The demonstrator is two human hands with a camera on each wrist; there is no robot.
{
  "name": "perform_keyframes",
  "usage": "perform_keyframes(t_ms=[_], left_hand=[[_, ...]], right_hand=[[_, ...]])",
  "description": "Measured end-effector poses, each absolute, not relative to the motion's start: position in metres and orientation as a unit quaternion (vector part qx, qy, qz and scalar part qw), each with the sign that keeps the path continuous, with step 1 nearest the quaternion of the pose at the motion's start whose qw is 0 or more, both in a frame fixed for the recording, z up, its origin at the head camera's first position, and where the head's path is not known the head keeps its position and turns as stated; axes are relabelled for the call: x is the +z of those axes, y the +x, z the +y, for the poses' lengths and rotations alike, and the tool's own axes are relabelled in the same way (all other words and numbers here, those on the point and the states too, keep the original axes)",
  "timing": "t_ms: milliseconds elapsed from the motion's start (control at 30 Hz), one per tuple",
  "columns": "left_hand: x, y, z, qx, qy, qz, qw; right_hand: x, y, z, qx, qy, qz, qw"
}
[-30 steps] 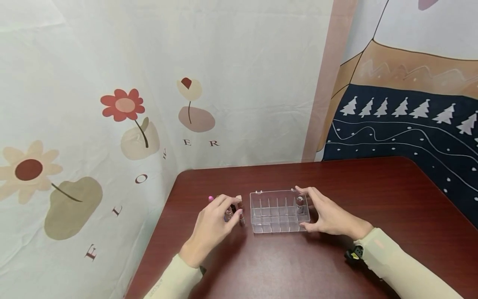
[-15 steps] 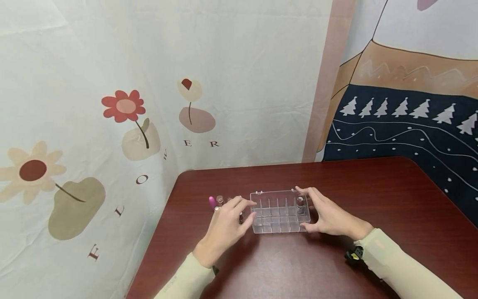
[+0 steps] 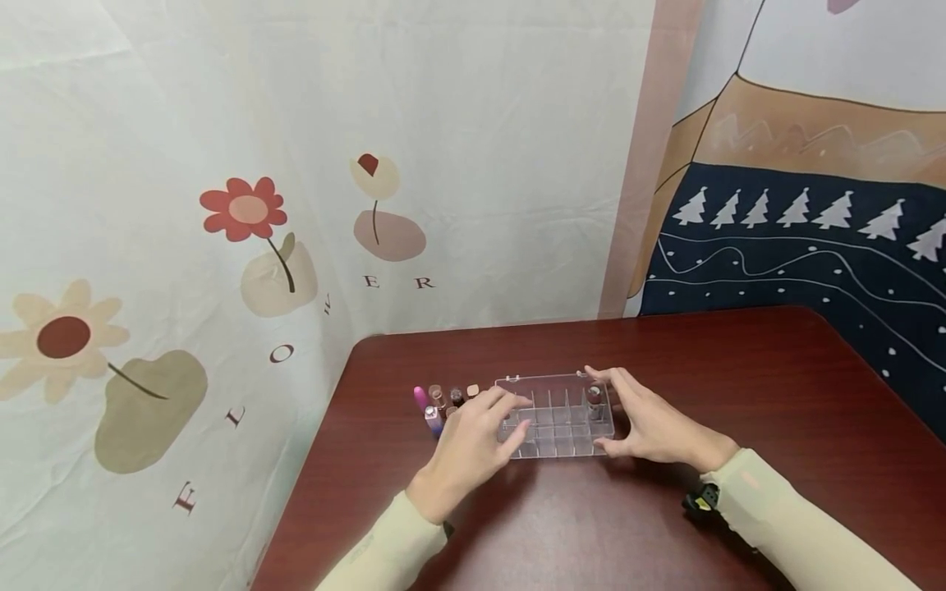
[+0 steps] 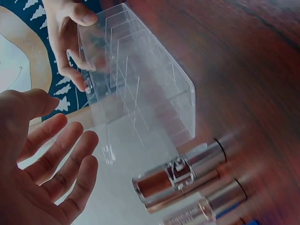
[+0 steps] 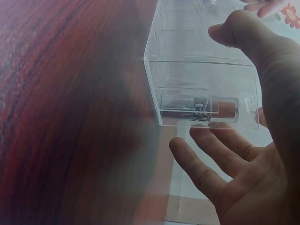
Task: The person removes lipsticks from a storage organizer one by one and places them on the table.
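Observation:
A clear compartment box [image 3: 557,447] stands on the table. My right hand [image 3: 654,423] grips its right end, thumb at the front corner and fingers at the back. One lip gloss tube [image 5: 225,110] stands in a compartment at that end. My left hand [image 3: 473,435] reaches over the box's left end, fingers loosely bent and nothing between them, as the left wrist view also shows. Just left of the box is a cluster of several upright lip gloss tubes [image 4: 161,183], partly hidden behind that hand in the head view.
At the cluster's outer side stand a bright pink tube [image 3: 420,398] and a white-capped tube with a blue body [image 3: 433,419]. The dark red wooden table [image 3: 591,525] meets a flower-printed curtain [image 3: 502,164] at the back and a dark tree-patterned cloth [image 3: 798,246] at the right.
My left hand has moved right, from the cluster of tubes to over the box's left end, uncovering more tubes behind it. The right hand and the box stay in place.

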State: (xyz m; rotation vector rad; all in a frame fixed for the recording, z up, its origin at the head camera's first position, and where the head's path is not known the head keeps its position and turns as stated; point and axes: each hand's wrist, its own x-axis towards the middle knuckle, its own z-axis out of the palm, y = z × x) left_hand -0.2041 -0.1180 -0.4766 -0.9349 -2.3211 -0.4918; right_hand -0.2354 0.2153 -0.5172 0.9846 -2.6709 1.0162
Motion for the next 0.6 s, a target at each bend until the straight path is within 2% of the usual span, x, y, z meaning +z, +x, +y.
perform_keyframes(t_ms=[167, 367, 600], left_hand=[[-0.475, -0.207, -0.107, -0.178, -0.35, -0.877, 0.276], [-0.475, -0.212, -0.09, -0.157, -0.335, -0.888, 0.271], [-0.476, -0.218, -0.072, -0.139, -0.329, -0.902, 0.243]], right_hand=[[-0.517, -0.236, 0.215, 0.347, 0.323, -0.879, 0.047], [-0.516, -0.236, 0.215, 0.332, 0.329, -0.882, 0.064], [-0.516, -0.237, 0.216, 0.332, 0.329, -0.882, 0.064]])
